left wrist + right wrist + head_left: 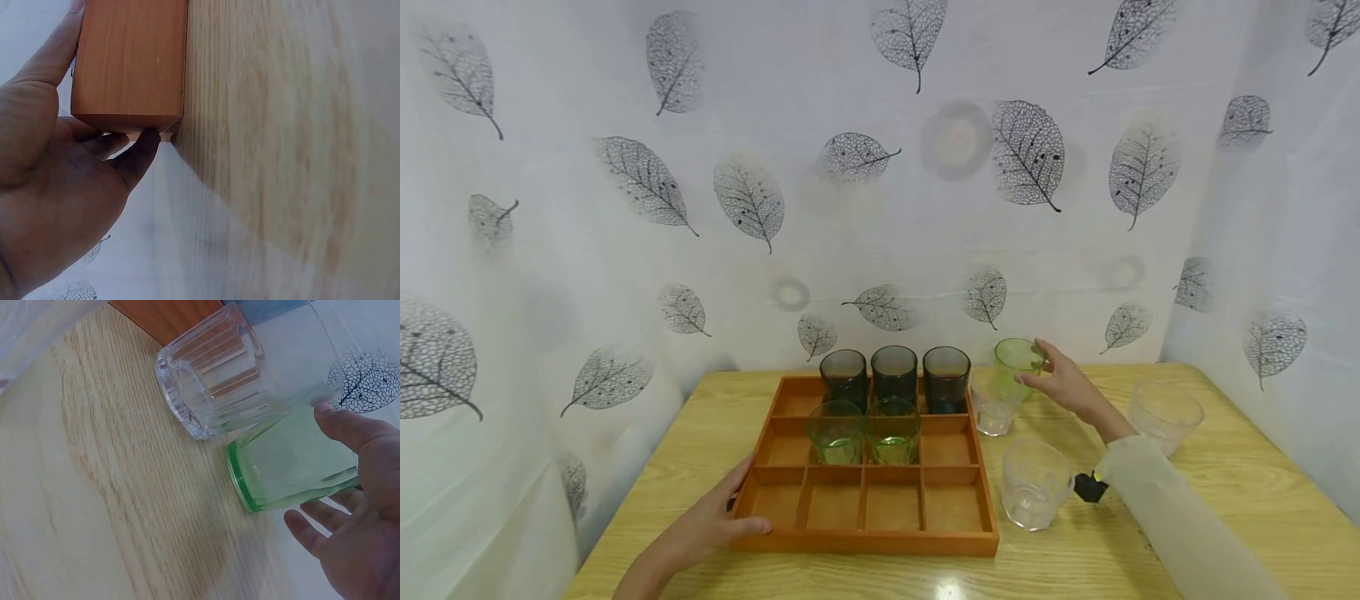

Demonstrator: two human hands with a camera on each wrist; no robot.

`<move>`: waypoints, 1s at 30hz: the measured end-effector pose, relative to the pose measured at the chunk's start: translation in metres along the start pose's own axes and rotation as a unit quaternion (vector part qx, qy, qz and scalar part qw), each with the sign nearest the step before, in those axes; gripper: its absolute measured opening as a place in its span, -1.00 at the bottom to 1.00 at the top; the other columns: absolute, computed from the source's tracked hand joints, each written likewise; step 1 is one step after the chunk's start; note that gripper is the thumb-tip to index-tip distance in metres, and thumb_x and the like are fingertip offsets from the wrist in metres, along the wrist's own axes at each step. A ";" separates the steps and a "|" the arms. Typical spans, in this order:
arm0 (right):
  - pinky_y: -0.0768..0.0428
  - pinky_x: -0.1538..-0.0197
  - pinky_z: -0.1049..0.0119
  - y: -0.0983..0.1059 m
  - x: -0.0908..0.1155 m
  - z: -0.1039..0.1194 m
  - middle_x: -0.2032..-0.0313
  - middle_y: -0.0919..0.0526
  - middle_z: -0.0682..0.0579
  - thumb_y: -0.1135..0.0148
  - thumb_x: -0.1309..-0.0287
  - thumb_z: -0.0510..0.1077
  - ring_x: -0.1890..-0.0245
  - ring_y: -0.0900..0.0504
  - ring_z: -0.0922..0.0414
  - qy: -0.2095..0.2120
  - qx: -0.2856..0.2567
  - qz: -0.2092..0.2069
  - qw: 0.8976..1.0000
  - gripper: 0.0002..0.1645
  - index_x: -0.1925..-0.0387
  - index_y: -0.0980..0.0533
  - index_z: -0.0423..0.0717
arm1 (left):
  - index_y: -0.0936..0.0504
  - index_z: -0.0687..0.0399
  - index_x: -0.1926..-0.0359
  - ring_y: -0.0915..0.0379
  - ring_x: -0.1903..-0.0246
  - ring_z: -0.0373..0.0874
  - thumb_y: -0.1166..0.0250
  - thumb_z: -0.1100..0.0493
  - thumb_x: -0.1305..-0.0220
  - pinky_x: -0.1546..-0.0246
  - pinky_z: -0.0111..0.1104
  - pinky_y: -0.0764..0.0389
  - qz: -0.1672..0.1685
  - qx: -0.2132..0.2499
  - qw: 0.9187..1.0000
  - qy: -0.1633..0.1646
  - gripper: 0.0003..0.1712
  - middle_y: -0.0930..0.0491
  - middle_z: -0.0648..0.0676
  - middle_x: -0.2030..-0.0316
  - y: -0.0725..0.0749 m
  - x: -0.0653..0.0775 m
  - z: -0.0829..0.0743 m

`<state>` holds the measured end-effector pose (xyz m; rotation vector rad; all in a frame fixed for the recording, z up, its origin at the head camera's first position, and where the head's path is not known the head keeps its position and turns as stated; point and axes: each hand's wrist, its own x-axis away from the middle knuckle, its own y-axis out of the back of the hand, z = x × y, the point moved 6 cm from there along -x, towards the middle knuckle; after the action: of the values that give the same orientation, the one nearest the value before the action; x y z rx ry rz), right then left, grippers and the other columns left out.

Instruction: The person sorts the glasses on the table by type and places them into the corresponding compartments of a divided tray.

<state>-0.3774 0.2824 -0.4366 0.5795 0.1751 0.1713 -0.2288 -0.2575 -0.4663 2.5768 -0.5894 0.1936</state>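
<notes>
My left hand (711, 521) grips the front left corner of a divided wooden tray (865, 542), thumb at the front and fingers along the side wall (131, 62). At the back right, beyond the tray, my right hand (1063, 383) holds a green glass (287, 465) between thumb and fingers near its rim. A clear glass (209, 381) stands between that green glass and the tray, overlapping it in the head view. Three dark grey glasses (893, 371) sit in the tray's back row. Two green glasses (837, 433) occupy the middle row's second and third compartments.
Another clear glass (1033, 492) stands to the right of the tray, near my right sleeve (1172, 508). Farther right, beyond the forearm, is one more clear glass (1165, 412). A leaf-patterned white curtain (850, 225) hangs behind and beside the wooden table (685, 475).
</notes>
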 end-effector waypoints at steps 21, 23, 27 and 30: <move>-0.35 -0.28 -0.39 0.026 0.034 0.000 -0.45 -0.22 -0.46 -0.36 -0.37 0.13 -0.40 -0.19 -0.47 -0.017 0.027 -0.077 0.997 0.19 -0.59 0.10 -0.41 | 0.33 0.24 -0.65 0.34 -0.51 0.54 -0.39 0.04 -0.42 -0.36 0.36 -0.13 -0.007 -0.010 1.000 -0.004 0.21 0.38 0.44 -0.59 -0.001 0.001 -0.002; -0.35 -0.28 -0.39 0.028 0.039 0.004 -0.45 -0.22 -0.46 -0.37 -0.36 0.15 -0.40 -0.20 -0.47 -0.020 0.033 -0.085 0.996 0.20 -0.59 0.10 -0.42 | 0.34 0.25 -0.65 0.33 -0.50 0.54 -0.39 0.04 -0.42 -0.36 0.36 -0.14 -0.008 -0.011 1.000 -0.005 0.22 0.38 0.45 -0.59 -0.001 0.001 -0.002; -0.34 -0.27 -0.41 0.031 0.049 0.015 -0.44 -0.24 -0.44 -0.36 -0.35 0.18 -0.39 -0.22 -0.46 -0.023 0.051 -0.093 0.994 0.21 -0.60 0.10 -0.40 | 0.34 0.27 -0.64 0.33 -0.51 0.53 -0.39 0.04 -0.41 -0.37 0.35 -0.13 -0.007 -0.011 1.000 -0.012 0.22 0.38 0.46 -0.58 0.000 0.002 -0.003; -0.35 -0.25 -0.43 0.034 0.057 0.022 -0.44 -0.25 -0.44 -0.35 -0.36 0.20 -0.39 -0.22 -0.47 -0.022 0.060 -0.091 0.994 0.22 -0.61 0.12 -0.37 | 0.35 0.27 -0.64 0.32 -0.51 0.53 -0.39 0.03 -0.42 -0.36 0.35 -0.13 -0.006 -0.013 1.000 -0.013 0.22 0.38 0.46 -0.58 0.000 0.002 -0.004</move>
<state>-0.3216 0.3105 -0.4066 0.6836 0.1946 -0.0293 -0.2268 -0.2564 -0.4621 2.5612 -0.5823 0.1483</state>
